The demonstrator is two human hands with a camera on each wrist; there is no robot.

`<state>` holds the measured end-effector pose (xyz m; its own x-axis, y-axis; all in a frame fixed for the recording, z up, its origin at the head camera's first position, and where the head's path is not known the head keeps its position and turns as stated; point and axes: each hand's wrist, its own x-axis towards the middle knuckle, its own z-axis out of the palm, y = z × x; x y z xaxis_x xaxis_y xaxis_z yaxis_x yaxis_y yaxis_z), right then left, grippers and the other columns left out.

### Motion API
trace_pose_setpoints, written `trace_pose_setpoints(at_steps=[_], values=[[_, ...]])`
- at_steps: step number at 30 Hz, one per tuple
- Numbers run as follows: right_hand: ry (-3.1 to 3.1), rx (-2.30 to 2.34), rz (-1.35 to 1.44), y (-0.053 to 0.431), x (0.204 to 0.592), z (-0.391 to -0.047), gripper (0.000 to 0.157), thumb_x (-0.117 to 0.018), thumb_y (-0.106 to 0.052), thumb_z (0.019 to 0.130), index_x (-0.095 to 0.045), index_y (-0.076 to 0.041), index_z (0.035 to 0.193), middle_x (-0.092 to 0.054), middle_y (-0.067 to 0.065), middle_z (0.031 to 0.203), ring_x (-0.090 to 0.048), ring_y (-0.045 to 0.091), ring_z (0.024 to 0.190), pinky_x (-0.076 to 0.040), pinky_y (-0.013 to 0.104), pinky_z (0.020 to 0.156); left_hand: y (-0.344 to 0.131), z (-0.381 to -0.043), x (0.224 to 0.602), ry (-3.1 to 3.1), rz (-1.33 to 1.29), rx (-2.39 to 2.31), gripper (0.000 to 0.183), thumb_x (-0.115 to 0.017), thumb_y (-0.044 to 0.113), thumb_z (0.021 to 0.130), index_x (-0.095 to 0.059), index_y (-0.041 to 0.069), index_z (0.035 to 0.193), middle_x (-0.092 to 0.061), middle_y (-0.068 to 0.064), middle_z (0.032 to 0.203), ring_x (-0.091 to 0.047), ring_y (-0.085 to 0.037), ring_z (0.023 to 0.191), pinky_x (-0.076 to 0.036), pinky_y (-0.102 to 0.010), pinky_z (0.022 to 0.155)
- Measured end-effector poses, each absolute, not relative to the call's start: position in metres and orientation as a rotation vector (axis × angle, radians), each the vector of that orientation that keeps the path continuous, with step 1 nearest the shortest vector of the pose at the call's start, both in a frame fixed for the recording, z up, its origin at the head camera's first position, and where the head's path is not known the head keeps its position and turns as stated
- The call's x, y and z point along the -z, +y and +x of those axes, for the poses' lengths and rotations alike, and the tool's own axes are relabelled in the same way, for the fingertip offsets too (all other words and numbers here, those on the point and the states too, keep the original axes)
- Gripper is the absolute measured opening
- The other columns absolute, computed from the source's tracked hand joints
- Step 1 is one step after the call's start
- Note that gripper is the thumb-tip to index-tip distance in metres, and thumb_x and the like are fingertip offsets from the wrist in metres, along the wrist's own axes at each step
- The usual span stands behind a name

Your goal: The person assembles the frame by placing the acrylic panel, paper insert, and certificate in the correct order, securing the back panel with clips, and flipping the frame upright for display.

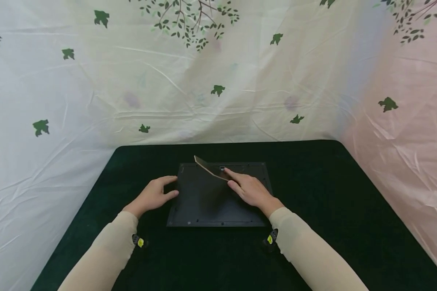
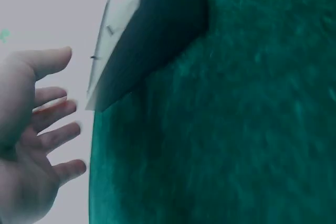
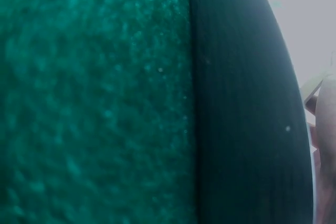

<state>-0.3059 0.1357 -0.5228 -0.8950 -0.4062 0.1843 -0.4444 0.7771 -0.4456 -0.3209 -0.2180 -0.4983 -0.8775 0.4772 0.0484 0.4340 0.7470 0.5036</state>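
A dark grey flat device, which looks like a laptop lying underside up, rests on a dark green cloth. Small screw-like dots run along its border. My right hand reaches over its right half and pinches a thin dark panel with a pale edge between thumb and fingers. That panel stands tilted above the far part of the laptop, its left end raised. Beside the laptop's left edge is my left hand, thumb and fingers spread; the left wrist view shows the same fingers apart with nothing between them.
Dark green cloth covers the table around the laptop. Pale fabric walls with leaf prints rise behind and on the left, and a pinkish one on the right. Each wrist carries a small dark device with a yellow mark.
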Motion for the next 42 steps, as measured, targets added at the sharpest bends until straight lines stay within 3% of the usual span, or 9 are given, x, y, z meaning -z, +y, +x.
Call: trace_pose_setpoints(at_steps=[5,9,22,35,42], values=[[-2.878,-0.74,0.68,0.136,0.522,-0.305,0.058,-0.025,-0.061,0.099,-0.024,-0.038,0.152,-0.046,0.0,0.146,-0.046,0.02,0.13,-0.038,0.045,0.105,-0.203,-0.335,0.505,2.93,0.629,-0.764,0.072,-0.064,0.04,0.092,-0.038,-0.002,0.145,-0.037,-0.021,0.149,-0.035,-0.037,0.136,-0.031,-0.054,0.108],[-2.891,-0.734,0.681,0.135,0.522,-0.304,0.058,-0.024,-0.062,0.098,-0.021,-0.041,0.151,-0.045,0.0,0.147,-0.046,0.021,0.13,-0.038,0.045,0.105,-0.197,-0.343,0.511,2.922,0.606,-0.737,0.077,-0.066,0.044,0.089,-0.038,-0.001,0.145,-0.033,-0.02,0.151,-0.033,-0.038,0.137,-0.03,-0.054,0.108],[-2.846,-0.701,0.78,0.133,0.522,-0.305,0.055,-0.032,-0.055,0.1,-0.031,-0.033,0.151,-0.042,-0.003,0.148,-0.044,0.018,0.132,-0.037,0.045,0.106,-0.199,-0.346,0.517,2.911,0.566,-0.799,0.078,-0.07,0.048,0.085,-0.042,0.006,0.145,-0.033,-0.016,0.152,-0.031,-0.037,0.138,-0.029,-0.055,0.108],[-2.85,-0.579,0.851,0.131,0.522,-0.304,0.063,-0.031,-0.064,0.096,-0.035,-0.031,0.15,-0.042,-0.002,0.149,-0.04,0.018,0.135,-0.034,0.044,0.108,-0.199,-0.347,0.517,2.964,0.632,-0.597,0.079,-0.067,0.052,0.086,-0.042,0.006,0.145,-0.035,-0.017,0.151,-0.033,-0.035,0.138,-0.031,-0.054,0.108],[-2.839,-0.415,0.862,0.127,0.523,-0.303,0.066,-0.032,-0.068,0.094,-0.039,-0.031,0.148,-0.045,-0.002,0.147,-0.043,0.019,0.133,-0.035,0.044,0.108,-0.209,-0.351,0.518,2.946,0.75,-0.624,0.072,-0.071,0.04,0.086,-0.044,0.007,0.144,-0.036,-0.014,0.15,-0.035,-0.034,0.137,-0.032,-0.053,0.107]])
